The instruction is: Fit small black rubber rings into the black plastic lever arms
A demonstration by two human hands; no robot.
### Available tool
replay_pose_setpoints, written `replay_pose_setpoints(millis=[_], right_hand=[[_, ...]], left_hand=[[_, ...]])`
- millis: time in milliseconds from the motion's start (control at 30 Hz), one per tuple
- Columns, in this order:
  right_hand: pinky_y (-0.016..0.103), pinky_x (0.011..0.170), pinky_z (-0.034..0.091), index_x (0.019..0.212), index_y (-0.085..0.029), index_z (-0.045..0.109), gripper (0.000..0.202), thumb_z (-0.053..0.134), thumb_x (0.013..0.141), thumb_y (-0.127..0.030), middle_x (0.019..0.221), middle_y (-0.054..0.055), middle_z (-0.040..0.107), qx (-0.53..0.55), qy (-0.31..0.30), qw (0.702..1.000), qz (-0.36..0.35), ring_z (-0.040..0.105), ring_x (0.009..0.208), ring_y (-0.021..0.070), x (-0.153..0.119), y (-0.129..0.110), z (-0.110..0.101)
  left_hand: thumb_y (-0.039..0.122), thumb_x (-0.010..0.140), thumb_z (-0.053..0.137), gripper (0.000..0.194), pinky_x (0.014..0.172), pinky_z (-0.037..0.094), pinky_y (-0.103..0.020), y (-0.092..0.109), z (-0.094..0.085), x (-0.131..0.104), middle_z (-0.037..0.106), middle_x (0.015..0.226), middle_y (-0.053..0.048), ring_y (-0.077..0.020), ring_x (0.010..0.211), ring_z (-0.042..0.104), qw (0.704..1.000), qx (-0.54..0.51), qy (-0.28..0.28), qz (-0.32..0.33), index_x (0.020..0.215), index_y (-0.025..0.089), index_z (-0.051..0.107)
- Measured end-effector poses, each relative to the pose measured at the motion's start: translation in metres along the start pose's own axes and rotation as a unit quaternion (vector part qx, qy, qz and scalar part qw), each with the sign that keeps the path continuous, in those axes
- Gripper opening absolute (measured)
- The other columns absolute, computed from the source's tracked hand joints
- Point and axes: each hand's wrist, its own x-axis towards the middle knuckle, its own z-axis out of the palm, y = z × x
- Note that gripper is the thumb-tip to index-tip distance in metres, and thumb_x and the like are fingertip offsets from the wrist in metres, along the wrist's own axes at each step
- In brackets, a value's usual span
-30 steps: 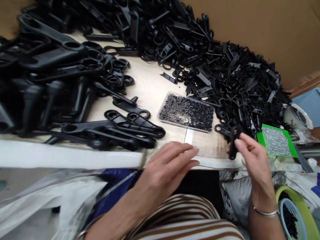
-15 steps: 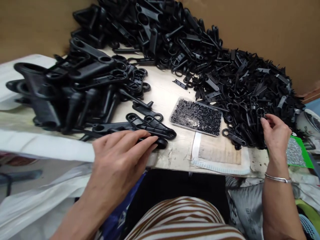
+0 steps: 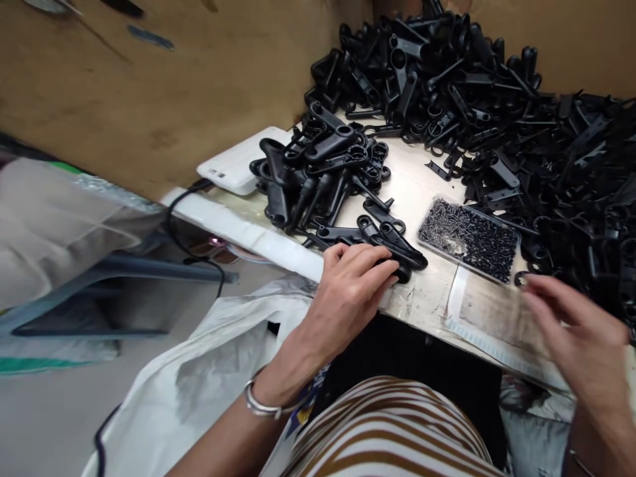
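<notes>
My left hand (image 3: 355, 281) is at the table's front edge, its fingers closed over the near end of a black plastic arm (image 3: 401, 273). More arms with ringed ends (image 3: 405, 250) lie right beside those fingers. My right hand (image 3: 581, 331) is smeared by motion over the front right of the table, above a cloth pad (image 3: 489, 315). Whether it holds anything cannot be made out. A black ring end (image 3: 521, 278) shows by its fingertips. Between the hands sits a clear shallow box (image 3: 470, 237) of small black pieces.
A heap of black plastic arms (image 3: 318, 172) lies left of the box. Larger piles of black parts (image 3: 422, 73) spread along the back and right. Cardboard (image 3: 199, 86) walls the table in. A white flat device (image 3: 243, 162) with a cable stands at the left edge.
The view has swung left, so the table sits further right. My right hand has left the right-hand pile and come toward the cloth pad. My left hand stays at the same arms.
</notes>
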Motion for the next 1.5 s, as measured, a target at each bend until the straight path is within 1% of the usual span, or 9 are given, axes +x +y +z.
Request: replay_pose_setpoints(millis=[67,133,267,367,633,833,1033,1400,1500], right_hand=[[0.03,0.078,0.056,0.109,-0.022,0.066,0.02,0.06,0.09,-0.026,0.103,0.006,0.07,0.025,-0.079,0.991,-0.101,0.068,0.085,0.0179,0.012,-0.033,0.029],[0.031,0.082,0.055,0.11,-0.017,0.063,0.02,0.056,0.093,-0.023,0.11,0.01,0.068,0.0,-0.089,0.981,-0.171,0.067,0.095,0.0196,0.026,-0.055,0.055],[0.034,0.08,0.056,0.108,-0.016,0.061,0.017,0.055,0.092,-0.018,0.117,0.012,0.065,-0.093,-0.098,0.969,-0.206,0.065,0.101,0.0238,0.045,-0.073,0.088],[0.032,0.081,0.055,0.1,-0.016,0.061,0.012,0.054,0.092,-0.013,0.112,0.01,0.065,-0.082,-0.107,0.966,-0.22,0.066,0.097,0.0215,0.048,-0.073,0.094],[0.024,0.084,0.052,0.106,-0.02,0.058,0.024,0.054,0.089,-0.004,0.116,0.01,0.059,-0.097,-0.063,0.963,-0.244,0.063,0.096,0.0141,0.015,-0.032,0.048],[0.025,0.084,0.053,0.108,-0.019,0.058,0.022,0.054,0.09,-0.006,0.112,0.01,0.061,-0.131,-0.062,0.953,-0.265,0.064,0.101,0.0162,-0.007,-0.002,0.039],[0.027,0.086,0.053,0.109,-0.017,0.058,0.023,0.055,0.089,-0.005,0.112,0.012,0.061,-0.126,-0.079,0.958,-0.244,0.063,0.102,0.018,-0.012,0.001,0.036],[0.034,0.093,0.051,0.116,-0.015,0.06,0.029,0.054,0.09,-0.004,0.116,0.014,0.061,0.002,-0.164,0.971,-0.174,0.06,0.109,0.0198,-0.011,-0.004,0.014],[0.029,0.089,0.053,0.111,-0.018,0.063,0.024,0.055,0.09,-0.008,0.111,0.01,0.065,0.027,-0.128,0.983,-0.131,0.064,0.102,0.0172,-0.006,-0.006,0.009]], left_hand=[[0.016,0.093,0.055,0.009,0.083,0.039,-0.038,0.001,-0.001,0.0,0.071,0.102,-0.008,-0.0205,0.094,0.063,1.0,-0.004,0.004,-0.002,0.098,0.018,0.063],[0.017,0.094,0.055,0.01,0.084,0.038,-0.038,0.002,-0.002,-0.001,0.071,0.103,-0.008,-0.0208,0.096,0.062,1.0,-0.005,0.002,-0.005,0.098,0.018,0.064],[0.018,0.093,0.057,0.009,0.086,0.036,-0.039,0.003,-0.003,-0.003,0.071,0.105,-0.008,-0.0221,0.099,0.06,1.0,-0.002,-0.006,-0.015,0.096,0.017,0.065],[0.016,0.093,0.057,0.009,0.086,0.034,-0.04,0.001,-0.003,-0.004,0.071,0.105,-0.007,-0.0219,0.097,0.059,1.0,0.002,-0.01,-0.02,0.095,0.018,0.066],[0.014,0.091,0.059,0.007,0.085,0.038,-0.04,-0.002,-0.007,-0.003,0.072,0.101,-0.007,-0.022,0.096,0.061,1.0,-0.001,0.018,-0.007,0.092,0.017,0.065],[0.018,0.093,0.057,0.011,0.09,0.045,-0.038,0.022,0.004,0.008,0.07,0.113,-0.011,-0.0235,0.107,0.06,0.996,-0.046,-0.007,0.072,0.1,0.015,0.065],[0.012,0.098,0.04,0.028,0.079,0.048,-0.03,0.04,0.029,0.019,0.071,0.102,-0.009,-0.0184,0.089,0.062,0.985,-0.05,-0.109,0.12,0.092,0.013,0.067],[0.009,0.095,0.045,0.023,0.081,0.049,-0.031,0.042,0.031,0.021,0.068,0.098,-0.009,-0.0188,0.087,0.06,0.973,-0.078,-0.185,0.113,0.094,0.013,0.068],[0.011,0.096,0.045,0.023,0.079,0.048,-0.032,0.042,0.03,0.021,0.068,0.097,-0.009,-0.0194,0.086,0.059,0.972,-0.089,-0.186,0.113,0.094,0.013,0.068]])
